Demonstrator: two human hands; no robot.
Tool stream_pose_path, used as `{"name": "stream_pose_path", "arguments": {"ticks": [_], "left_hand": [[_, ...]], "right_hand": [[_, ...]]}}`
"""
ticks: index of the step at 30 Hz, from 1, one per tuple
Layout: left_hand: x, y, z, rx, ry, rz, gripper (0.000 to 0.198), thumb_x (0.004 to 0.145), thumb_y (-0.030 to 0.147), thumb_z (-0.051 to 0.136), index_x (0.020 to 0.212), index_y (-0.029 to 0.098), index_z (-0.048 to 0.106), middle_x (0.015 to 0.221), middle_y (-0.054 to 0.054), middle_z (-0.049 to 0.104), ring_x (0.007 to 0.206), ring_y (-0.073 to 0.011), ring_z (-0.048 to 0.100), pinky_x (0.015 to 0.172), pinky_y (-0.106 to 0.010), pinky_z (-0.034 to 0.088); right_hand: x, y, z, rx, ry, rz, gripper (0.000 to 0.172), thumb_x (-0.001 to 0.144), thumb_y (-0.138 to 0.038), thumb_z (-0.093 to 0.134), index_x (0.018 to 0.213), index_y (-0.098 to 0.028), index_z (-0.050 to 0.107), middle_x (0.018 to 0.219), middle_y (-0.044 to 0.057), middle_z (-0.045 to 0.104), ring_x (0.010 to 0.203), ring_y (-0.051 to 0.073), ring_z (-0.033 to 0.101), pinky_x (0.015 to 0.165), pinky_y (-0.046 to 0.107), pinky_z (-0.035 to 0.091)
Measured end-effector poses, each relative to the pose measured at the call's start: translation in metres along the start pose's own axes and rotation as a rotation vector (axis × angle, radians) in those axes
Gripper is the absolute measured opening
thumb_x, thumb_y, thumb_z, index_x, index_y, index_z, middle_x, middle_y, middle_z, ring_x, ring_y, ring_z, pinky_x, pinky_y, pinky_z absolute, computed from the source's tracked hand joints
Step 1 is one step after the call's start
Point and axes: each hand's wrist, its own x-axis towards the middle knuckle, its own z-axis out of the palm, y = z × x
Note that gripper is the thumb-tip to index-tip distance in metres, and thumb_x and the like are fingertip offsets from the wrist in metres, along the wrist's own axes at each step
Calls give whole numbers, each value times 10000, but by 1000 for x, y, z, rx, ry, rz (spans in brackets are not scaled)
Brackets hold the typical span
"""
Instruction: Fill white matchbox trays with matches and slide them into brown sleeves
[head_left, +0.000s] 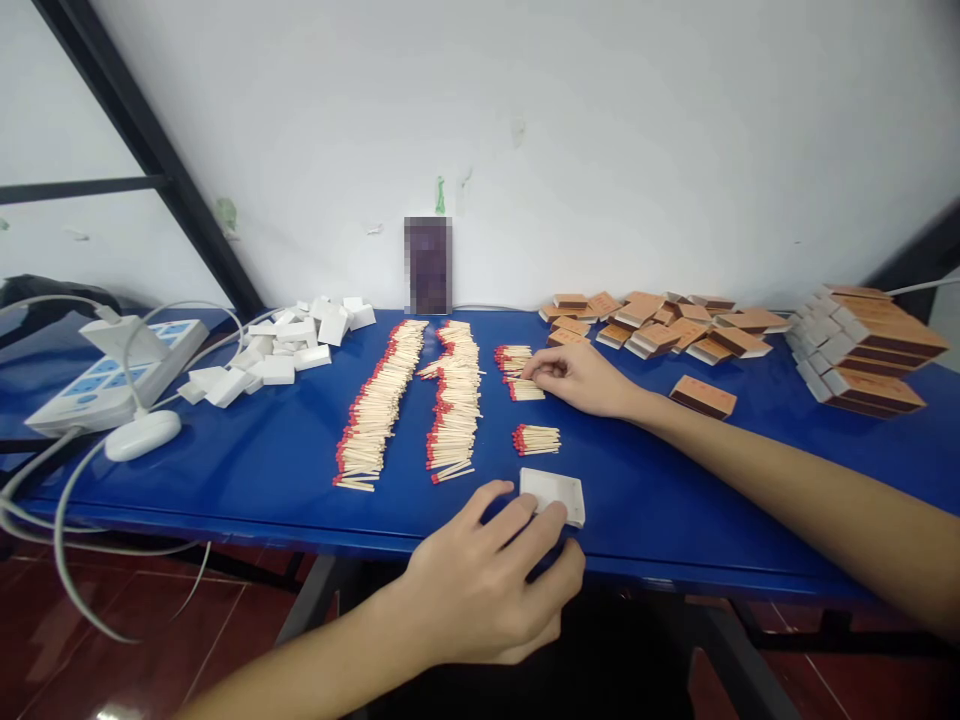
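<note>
My left hand (pixel 484 585) rests at the near edge of the blue table (pixel 262 460), its fingertips touching an empty white matchbox tray (pixel 553 494). My right hand (pixel 577 378) reaches further out, fingers curled in a pinch on a small bundle of red-tipped matches (pixel 523 388). Another small bundle (pixel 536 440) lies between the two hands, and one more (pixel 512 356) sits just beyond the right hand. Two long rows of matches (pixel 379 405) (pixel 454 400) lie to the left.
A heap of white inner trays (pixel 285 345) lies at the back left. Orange matchbox sleeves (pixel 660 325) are scattered at the back right, with stacked boxes (pixel 862 350) at the far right and one loose sleeve (pixel 702 396). A power strip (pixel 112 375) and cables sit at the left.
</note>
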Motion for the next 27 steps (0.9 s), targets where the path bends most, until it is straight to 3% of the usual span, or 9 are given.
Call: {"name": "stream_pose_path", "arguments": {"ticks": [17, 27], "left_hand": [[0, 0, 0, 5, 7, -5, 264, 887, 280, 563, 1093, 144, 655, 1150, -109, 651, 1010, -246, 599, 931, -418, 463], [0, 0, 0, 8, -2, -3, 276, 877, 290, 582, 1104, 147, 648, 1157, -103, 648, 1010, -239, 601, 941, -420, 461]], "right_hand": [[2, 3, 3, -75, 86, 22, 238, 783, -251, 544, 868, -168, 750, 576, -2, 586, 550, 148, 509, 565, 271, 368], [6, -1, -1, -25, 42, 58, 209, 787, -332, 584, 794, -162, 706, 574, 0, 587, 548, 145, 510, 553, 271, 377]]}}
